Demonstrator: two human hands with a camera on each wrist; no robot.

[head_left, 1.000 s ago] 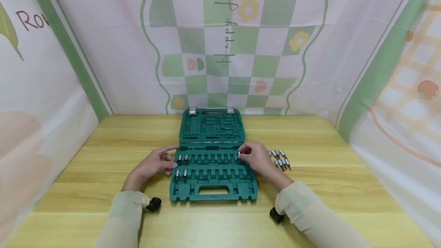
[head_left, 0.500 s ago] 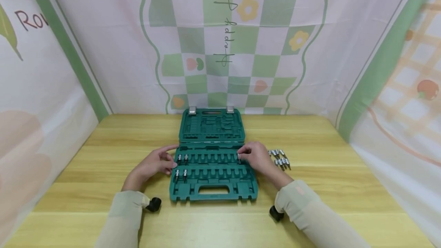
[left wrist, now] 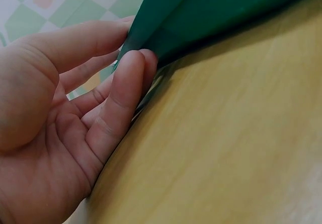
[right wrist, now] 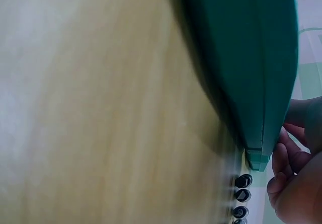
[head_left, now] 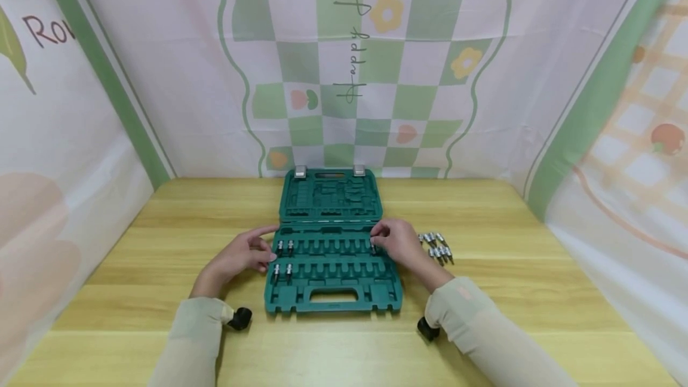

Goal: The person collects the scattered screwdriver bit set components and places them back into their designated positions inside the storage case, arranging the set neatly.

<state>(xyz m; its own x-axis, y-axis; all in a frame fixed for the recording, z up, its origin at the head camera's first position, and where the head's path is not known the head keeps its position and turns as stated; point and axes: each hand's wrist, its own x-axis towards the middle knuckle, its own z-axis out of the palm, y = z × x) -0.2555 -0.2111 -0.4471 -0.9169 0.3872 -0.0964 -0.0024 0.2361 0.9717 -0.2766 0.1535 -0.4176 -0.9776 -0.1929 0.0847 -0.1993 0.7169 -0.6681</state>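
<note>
An open green tool case [head_left: 333, 300] lies on the table, its lid [head_left: 330, 193] folded back. My right hand [head_left: 400, 240] pinches a small silver bit socket [head_left: 373, 248] between thumb and fingers at the right end of the back row of slots; the fingers partly hide it. My left hand [head_left: 239, 255] holds the case's left edge, thumb on the rim and the fingers against the side wall [left wrist: 171, 27]. Two bit sockets [head_left: 285, 247] stand at the left of the back row and two more bit sockets [head_left: 282, 273] in the front row.
Several loose bit sockets [head_left: 438, 249] lie in two rows on the wooden table [head_left: 484, 309] right of the case, close beside my right wrist. Patterned cloth [head_left: 349, 64] hangs behind the table and along both sides.
My right hand stays at the back row's right end, its fingers shifting slightly; the bit socket there shows a little lower in the slot. The left hand and the case keep still.
</note>
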